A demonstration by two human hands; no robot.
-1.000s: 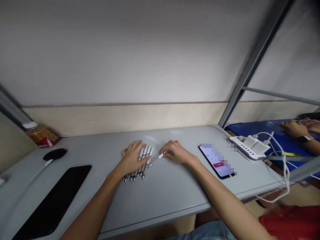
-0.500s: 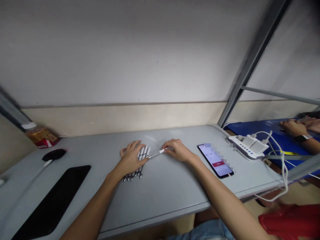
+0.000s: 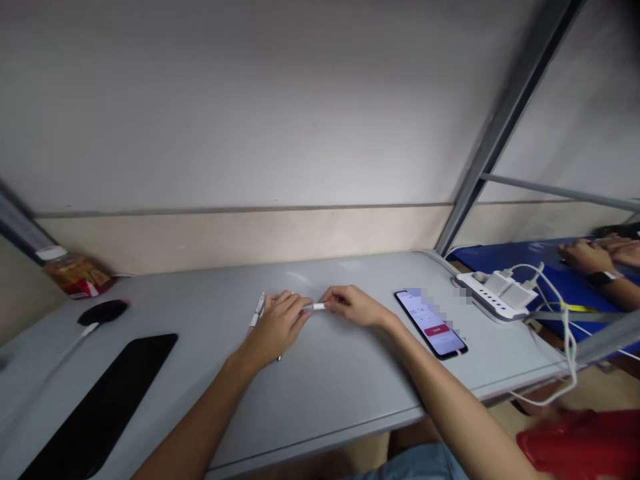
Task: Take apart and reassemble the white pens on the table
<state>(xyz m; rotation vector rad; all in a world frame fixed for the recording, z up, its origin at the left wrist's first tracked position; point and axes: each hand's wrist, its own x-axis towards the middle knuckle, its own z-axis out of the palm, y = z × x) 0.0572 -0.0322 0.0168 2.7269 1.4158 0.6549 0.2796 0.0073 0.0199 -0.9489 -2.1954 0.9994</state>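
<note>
A white and silver pen is held sideways between my two hands, just above the grey desk. My left hand closes its fingertips and thumb on the pen's left end. My right hand pinches its right end. Under and beside my left hand lie more pens, mostly covered by it; one white pen shows at its left edge, and a dark pen tip peeks out below the palm.
Right of my hands lies a phone with a lit screen. Past it sits a white power strip with plugs and cables. A black slab, a round black pad and a bottle are at left. Another person's hands rest on a blue surface.
My left hand has shifted right over the pens and gripped the pen's left end, hiding most of the row. My right hand stays nearly in place on the pen.
</note>
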